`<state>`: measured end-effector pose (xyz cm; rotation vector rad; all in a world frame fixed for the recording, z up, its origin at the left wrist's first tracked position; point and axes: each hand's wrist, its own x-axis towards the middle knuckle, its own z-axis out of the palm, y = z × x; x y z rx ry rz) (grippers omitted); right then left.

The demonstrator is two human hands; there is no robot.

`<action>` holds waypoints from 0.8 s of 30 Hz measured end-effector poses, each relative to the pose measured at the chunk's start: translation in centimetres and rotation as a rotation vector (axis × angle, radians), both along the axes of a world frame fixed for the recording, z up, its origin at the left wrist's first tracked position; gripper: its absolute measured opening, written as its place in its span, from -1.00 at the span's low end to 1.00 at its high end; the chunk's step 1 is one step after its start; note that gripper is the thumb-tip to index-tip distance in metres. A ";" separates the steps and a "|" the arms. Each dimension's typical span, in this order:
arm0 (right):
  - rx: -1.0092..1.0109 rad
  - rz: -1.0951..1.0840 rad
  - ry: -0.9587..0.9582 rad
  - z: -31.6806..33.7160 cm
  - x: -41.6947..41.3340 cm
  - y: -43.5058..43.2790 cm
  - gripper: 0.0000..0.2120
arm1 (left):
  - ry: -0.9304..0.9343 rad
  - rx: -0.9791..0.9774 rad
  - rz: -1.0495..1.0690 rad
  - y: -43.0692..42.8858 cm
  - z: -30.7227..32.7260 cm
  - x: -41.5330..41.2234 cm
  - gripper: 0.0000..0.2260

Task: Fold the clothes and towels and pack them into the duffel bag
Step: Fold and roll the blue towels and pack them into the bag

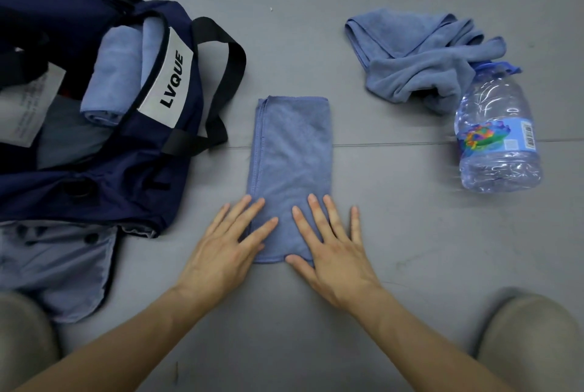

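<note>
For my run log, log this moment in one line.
left hand flat on folded towel | right hand same | duffel bag open | crumpled towel unfolded

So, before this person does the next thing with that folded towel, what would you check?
1. The folded towel lies flat with its edges lined up: ok.
2. The left hand and right hand both press flat on its near end: ok.
3. The duffel bag has its mouth open: ok.
4. Room is left in the bag beside the rolled towel: cannot tell.
5. The crumpled towel is folded: not ok; it lies bunched over the neck of the water bottle.
</note>
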<state>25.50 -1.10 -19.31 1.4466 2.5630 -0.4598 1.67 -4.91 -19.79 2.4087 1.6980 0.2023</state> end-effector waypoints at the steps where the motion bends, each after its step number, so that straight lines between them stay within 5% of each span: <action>1: -0.008 0.025 0.004 0.0 0.4 0.0 -0.21 | -0.006 -0.005 -0.046 -0.2 -0.1 -0.3 -0.59; 8: 0.043 0.228 0.042 -0.6 4.6 0.6 -0.25 | 0.047 -0.093 -0.098 -1.1 -0.3 -1.9 -0.50; 19: 0.098 0.024 0.197 -0.3 2.7 0.2 -0.51 | -0.025 -0.098 -0.091 0.2 0.4 -2.3 -0.51; 24: -0.072 -0.112 0.299 0.3 2.2 0.6 -0.42 | -0.090 -0.115 -0.013 0.5 1.1 -1.7 -0.55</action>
